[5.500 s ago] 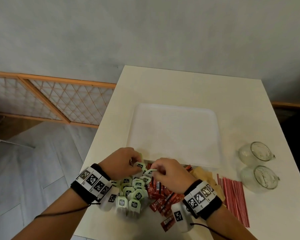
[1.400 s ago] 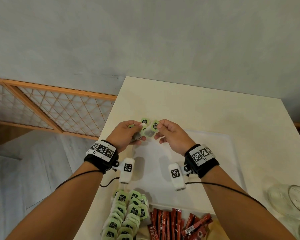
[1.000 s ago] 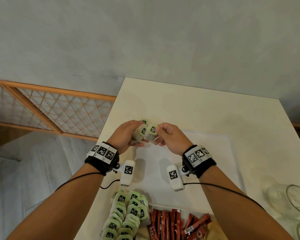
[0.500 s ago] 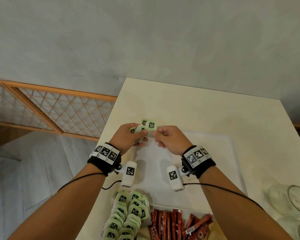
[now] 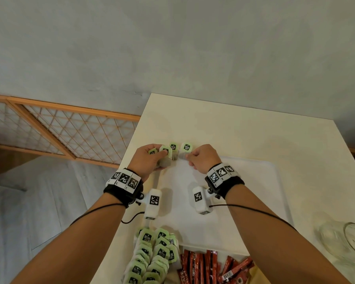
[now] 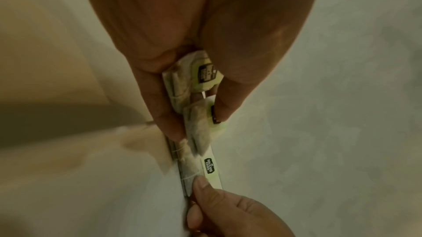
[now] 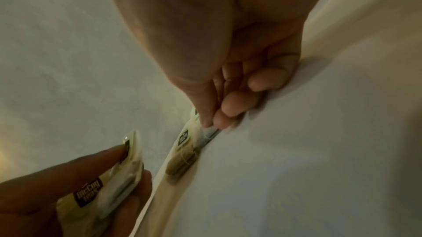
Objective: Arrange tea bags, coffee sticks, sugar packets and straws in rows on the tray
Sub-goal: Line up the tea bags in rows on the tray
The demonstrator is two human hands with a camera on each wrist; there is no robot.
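The tea bag [image 5: 186,147] pinched in the right hand [image 5: 203,158] has come down onto the tray's [image 5: 244,201] far-left corner, beside another tea bag [image 5: 173,147]. The left hand [image 5: 147,160] still grips a small bunch [image 6: 198,85]. Open tray stretches rightward; the pile of tea bags [image 5: 152,257] and coffee sticks [image 5: 205,265] crowd its near edge.

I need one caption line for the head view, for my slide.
Left hand holds spare tea bags while right hand sets one at the tray edge.
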